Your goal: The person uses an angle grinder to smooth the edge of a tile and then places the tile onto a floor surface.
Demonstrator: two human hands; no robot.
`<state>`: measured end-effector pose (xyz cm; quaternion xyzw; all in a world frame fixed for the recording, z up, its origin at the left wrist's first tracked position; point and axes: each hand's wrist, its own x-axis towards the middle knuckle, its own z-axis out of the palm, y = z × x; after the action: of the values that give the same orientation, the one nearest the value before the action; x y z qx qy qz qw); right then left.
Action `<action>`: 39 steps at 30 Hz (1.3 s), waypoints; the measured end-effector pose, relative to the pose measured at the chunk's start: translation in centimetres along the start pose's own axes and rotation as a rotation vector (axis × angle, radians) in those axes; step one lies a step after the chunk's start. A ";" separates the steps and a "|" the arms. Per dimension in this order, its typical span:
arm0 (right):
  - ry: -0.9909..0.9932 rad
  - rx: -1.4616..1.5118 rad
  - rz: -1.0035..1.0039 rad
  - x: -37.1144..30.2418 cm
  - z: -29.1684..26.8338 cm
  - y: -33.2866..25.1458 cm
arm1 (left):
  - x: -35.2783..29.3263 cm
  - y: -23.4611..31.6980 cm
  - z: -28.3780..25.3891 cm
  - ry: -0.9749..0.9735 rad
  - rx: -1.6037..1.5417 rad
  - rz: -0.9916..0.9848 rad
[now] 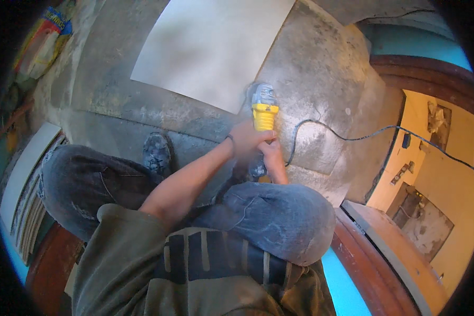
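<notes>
At the far left of the frame, pale tiles (23,174) stand stacked on edge beside the person's denim-clad knee (73,184); a dusty shoe (157,152) rests on the grey concrete floor (321,73) just left of centre; above it, in the upper middle, a large pale tile (210,47) lies flat on the floor; at centre, the left hand (246,139) is wrapped around the body of a yellow angle grinder (263,108), while the right hand (272,155) is clamped on its rear end, the two hands touching one another; the grinder lies just ahead of both hands, its long axis running up the frame away from the person, its grey head at the near corner of the tile; whether the disc touches the tile cannot be told; the left hand is the nearer to the head; a black power cord (353,138) trails from the tool to the right, past a dark wooden door frame (432,79) toward a yellow-walled room (447,200).
</notes>
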<state>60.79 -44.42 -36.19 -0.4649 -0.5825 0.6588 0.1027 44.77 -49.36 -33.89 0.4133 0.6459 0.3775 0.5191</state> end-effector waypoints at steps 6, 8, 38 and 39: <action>-0.002 0.042 0.086 -0.3 0.9 -1.9 | 0.9 -2.6 0.9 0.018 -0.061 0.110; -0.016 0.047 0.097 -0.5 0.9 -2.5 | 1.0 -2.7 0.9 0.014 -0.097 0.059; 0.132 0.180 0.139 0.1 -0.4 -0.5 | 0.6 6.0 -3.3 -0.067 -0.328 -0.209; 0.143 0.138 0.080 -0.1 -1.7 -3.9 | 1.7 7.1 -3.7 -0.145 -0.278 -0.192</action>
<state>60.52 -42.23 -32.61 -0.5253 -0.5078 0.6662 0.1494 41.91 -45.33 -27.34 0.3002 0.5848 0.3812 0.6501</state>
